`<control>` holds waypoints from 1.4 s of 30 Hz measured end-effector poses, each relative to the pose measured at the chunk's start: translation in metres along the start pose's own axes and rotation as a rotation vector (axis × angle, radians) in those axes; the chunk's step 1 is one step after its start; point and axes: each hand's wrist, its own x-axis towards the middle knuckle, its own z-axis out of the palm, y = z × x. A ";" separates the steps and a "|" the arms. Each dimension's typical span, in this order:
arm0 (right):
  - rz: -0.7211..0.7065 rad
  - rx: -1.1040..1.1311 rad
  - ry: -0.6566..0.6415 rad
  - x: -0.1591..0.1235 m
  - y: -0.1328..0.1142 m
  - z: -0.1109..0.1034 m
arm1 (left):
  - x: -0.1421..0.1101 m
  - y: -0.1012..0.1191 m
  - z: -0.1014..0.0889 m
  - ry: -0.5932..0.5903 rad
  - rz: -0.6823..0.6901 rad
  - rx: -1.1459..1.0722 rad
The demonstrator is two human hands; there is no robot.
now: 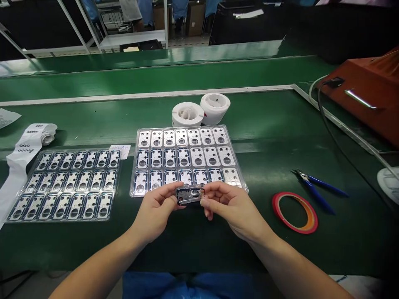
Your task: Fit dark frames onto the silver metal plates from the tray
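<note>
One long paper strip (pixel 24 151) with little rings on it is lying at the far left. Beside it, the left tray (pixel 59 221) is holding three rows of small metal plates. A paper slip (pixel 124 151) is poking out near that tray's far right corner.

Next, the left hand (pixel 156 211) is pinching the left end of one small plate (pixel 188 195) between thumb and fingers. That plate is hanging at the near edge of the middle tray (pixel 237 166), lying longways between both hands. For good work, I think the left hand is needing a firm but soft pinch, on the edges, so the face is staying clean and the plate is not tipping. The right hand (pixel 233 207) is bringing its thumb and fingertips to the plate's right end. The tips are looking too small from here, so I cannot tell if they are pinching or just touching. Small, slow pushes are being kinder than hard ones, and both wrists are needing to keep level.

Behind the middle tray, two white rolls (pixel 188 115) (pixel 215 109) are sitting side by side. At the right, a red tape ring (pixel 294 212) is lying flat, and blue-handled pliers (pixel 314 187) are resting just beyond it.
</note>
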 end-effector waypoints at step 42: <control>0.036 0.010 -0.017 0.002 0.001 -0.001 | 0.000 -0.001 0.000 -0.020 0.011 -0.054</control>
